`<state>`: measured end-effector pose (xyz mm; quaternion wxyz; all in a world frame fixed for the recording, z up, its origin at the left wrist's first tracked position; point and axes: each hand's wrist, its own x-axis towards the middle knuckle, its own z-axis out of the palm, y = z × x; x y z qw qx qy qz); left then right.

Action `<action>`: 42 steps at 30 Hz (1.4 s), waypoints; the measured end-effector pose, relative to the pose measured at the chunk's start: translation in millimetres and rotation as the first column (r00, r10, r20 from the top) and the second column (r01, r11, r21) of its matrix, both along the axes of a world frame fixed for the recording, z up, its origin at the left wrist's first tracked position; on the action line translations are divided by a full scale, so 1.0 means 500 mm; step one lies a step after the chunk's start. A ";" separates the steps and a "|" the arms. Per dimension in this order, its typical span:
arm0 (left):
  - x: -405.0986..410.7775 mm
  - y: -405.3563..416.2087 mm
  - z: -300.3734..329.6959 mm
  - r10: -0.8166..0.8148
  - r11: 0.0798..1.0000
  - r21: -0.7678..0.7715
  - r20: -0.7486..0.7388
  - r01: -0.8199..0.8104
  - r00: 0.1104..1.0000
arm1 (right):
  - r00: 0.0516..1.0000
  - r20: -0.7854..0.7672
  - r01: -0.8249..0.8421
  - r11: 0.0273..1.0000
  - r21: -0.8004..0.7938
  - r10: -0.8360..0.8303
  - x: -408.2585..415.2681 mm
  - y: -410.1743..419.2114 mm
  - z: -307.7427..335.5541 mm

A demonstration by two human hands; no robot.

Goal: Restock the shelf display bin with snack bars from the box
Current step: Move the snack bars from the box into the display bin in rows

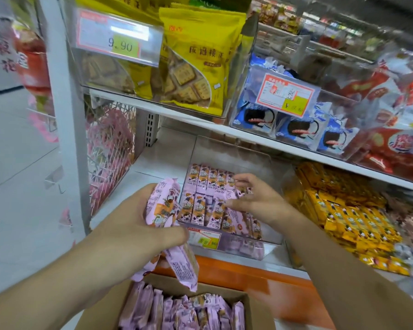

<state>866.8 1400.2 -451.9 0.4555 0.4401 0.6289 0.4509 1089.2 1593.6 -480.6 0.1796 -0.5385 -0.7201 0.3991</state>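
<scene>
My left hand (131, 225) grips a bunch of pink-wrapped snack bars (161, 206) just left of the clear display bin (270, 236) on the lower shelf. More of the bunch hangs below the hand, over the box. My right hand (255, 201) reaches into the bin and pinches one pink bar (228, 195) above the rows of bars (210, 179) standing inside. A brown cardboard box (249, 303) at the bottom holds several more pink bars (184, 313), packed upright.
A clear bin of yellow-wrapped bars (343, 215) stands right of the display bin. On the shelf above are yellow biscuit bags (196, 60), blue-and-white cookie packs (296, 129) and red packs (398, 144). A white upright (65, 91) and a wire rack (110, 148) stand on the left. An orange ledge (260, 277) lies below the shelf.
</scene>
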 end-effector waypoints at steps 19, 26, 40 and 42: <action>0.036 -0.013 0.013 -0.050 0.999 0.016 -0.007 0.051 0.999 | 0.707 -0.675 -0.013 0.949 -0.314 -0.213 0.059 -0.164 0.045; 0.030 -0.014 0.010 -0.043 0.999 -0.026 0.002 0.043 0.999 | 0.637 -0.709 0.011 0.923 -0.386 -0.304 0.060 -0.151 0.045; 0.024 -0.017 0.004 -0.017 1.000 0.005 0.007 0.017 1.000 | 0.754 -0.567 0.196 0.938 -0.287 -0.332 0.047 -0.122 0.039; 0.022 -0.018 0.004 -0.017 1.000 -0.003 0.004 0.017 1.000 | 0.783 -0.492 0.276 0.922 -0.272 -0.380 0.041 -0.104 0.035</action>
